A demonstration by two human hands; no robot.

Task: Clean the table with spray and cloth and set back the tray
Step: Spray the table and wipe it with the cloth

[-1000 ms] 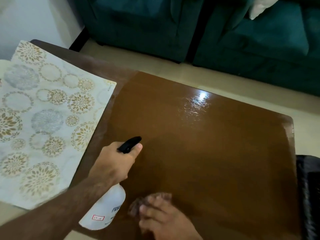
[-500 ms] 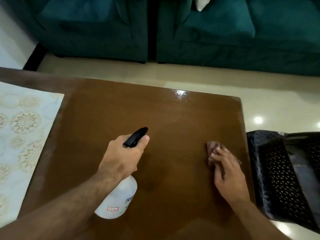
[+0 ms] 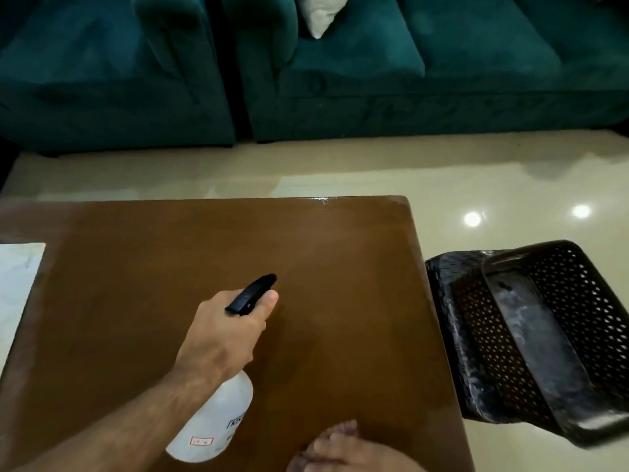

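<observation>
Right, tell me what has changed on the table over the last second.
The right hand swept the cloth out to the table's right edge, then back to the near edge. The left hand kept gripping the spray bottle, nozzle aimed over the tabletop. The black basket stayed on the floor.

Glossy brown table, patterned mat lying at its left edge
</observation>
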